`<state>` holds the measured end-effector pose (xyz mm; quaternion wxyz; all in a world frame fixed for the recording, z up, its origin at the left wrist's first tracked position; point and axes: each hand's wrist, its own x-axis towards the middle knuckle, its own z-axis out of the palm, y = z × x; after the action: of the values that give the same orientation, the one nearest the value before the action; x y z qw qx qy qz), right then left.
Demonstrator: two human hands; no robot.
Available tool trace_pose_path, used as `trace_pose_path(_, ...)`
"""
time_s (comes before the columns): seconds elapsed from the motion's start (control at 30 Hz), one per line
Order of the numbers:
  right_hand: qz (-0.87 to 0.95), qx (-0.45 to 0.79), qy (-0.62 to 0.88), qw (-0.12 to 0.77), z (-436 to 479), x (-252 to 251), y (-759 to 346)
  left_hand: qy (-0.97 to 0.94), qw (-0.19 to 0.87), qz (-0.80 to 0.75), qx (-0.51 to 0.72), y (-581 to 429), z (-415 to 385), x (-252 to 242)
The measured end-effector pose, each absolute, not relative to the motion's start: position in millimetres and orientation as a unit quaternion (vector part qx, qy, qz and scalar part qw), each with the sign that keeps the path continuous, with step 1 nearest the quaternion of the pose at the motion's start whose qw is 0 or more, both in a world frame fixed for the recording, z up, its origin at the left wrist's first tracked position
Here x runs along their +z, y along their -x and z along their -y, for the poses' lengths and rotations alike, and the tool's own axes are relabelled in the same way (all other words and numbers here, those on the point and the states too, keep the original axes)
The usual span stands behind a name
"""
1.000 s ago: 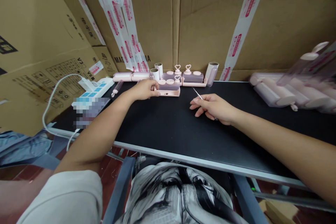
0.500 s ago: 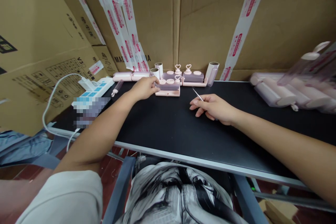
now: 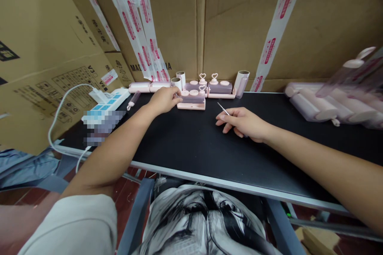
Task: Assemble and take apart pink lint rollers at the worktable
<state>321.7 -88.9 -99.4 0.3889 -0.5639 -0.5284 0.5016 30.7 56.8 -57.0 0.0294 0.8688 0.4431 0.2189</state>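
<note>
My left hand reaches across the black table and closes its fingers on the left end of a small pink and purple case near the far edge. My right hand rests on the table to the right. It pinches a thin metal tool that points up and left toward the case. A second pink case with heart-shaped knobs stands just behind, against the cardboard.
Cardboard boxes with pink printed tape wall in the back and left. White rolls stand by the cases. A pile of pink rollers lies at the right. A white and blue power strip with cable sits at the left.
My left hand has slid slightly up onto the case's left end. The thin tool's tip has shifted a little left. Both arms otherwise stay in place.
</note>
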Motion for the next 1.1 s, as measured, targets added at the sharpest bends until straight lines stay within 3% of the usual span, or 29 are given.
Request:
trace_pose_path(0.27, 0.534, 0.500, 0.561, 0.386, 89.5, -99.5, -322.2, -0.874, 0.026, -0.414, 0.255, -31.6, -45.4, -48.7)
trace_pose_path(0.53, 0.538, 0.497, 0.563, 0.383, 90.0, -98.7, -321.2, -0.731, -0.057, -0.487, 0.475, 2.7, -63.6, -21.4)
trace_pose_path(0.7, 0.563, 0.460, 0.582, 0.366, 92.0, -95.5, -321.8, -0.712, -0.071, -0.614, 0.333, 23.7, -90.1, -28.8)
trace_pose_path(0.93, 0.747, 0.079, 0.610, 0.253, 85.0, -93.2, -341.7, -0.721, -0.046, -0.666, 0.184, 25.7, -99.3, -38.9)
trace_pose_path(1.1, 0.744, -0.001, 0.654, 0.138, 72.0, -92.6, -363.0, -0.711, -0.016, -0.701, 0.049, 30.9, -109.9, -48.9)
